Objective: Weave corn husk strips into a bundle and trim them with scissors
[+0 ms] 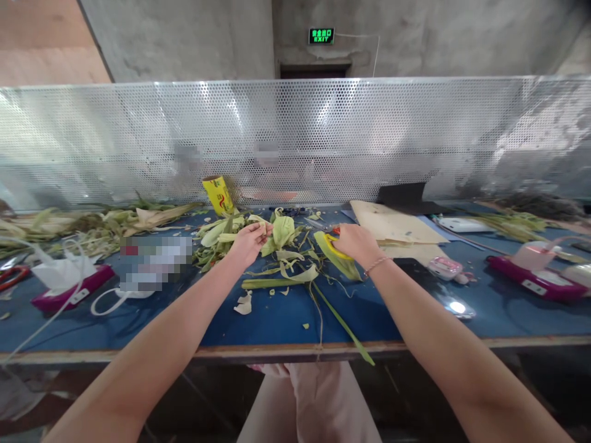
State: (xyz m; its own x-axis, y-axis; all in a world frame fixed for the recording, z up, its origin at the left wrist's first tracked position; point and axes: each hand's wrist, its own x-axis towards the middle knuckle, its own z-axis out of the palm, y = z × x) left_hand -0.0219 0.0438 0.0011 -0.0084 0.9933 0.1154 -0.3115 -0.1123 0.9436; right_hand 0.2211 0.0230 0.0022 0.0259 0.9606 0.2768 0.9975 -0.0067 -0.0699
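The person's two hands are apart over the blue bench (pixel 272 326), both reaching forward among scattered leafy husks. The left hand (pixel 250 240) has its fingertips pinched together around a small pale husk piece (pixel 263 229), at the right edge of a green husk pile (pixel 215 237). The right hand (pixel 357 242) is curled round a yellow-and-orange handle (pixel 340 254), which looks like that of scissors; I cannot make out the blades. A broad green leaf (pixel 327 248) lies just beside that hand, partly behind the yellow loop.

Between the two forearms, curled strips and torn scraps lie loose, and one long green strip (pixel 344 324) runs toward me and pokes over the bench's near edge. A yellow carton (pixel 218 195) leans behind the pile, close to the perforated metal screen (pixel 184 117).

Past the right wrist I see brown paper sheets (pixel 397 223), a dark phone (pixel 418 274) catching a bright reflection or light, a pink case (pixel 444 267) and a purple power strip (pixel 530 280). Far to the left sit red-handled scissors (pixel 13 278). High on the concrete wall glows a green exit sign (pixel 321 36).
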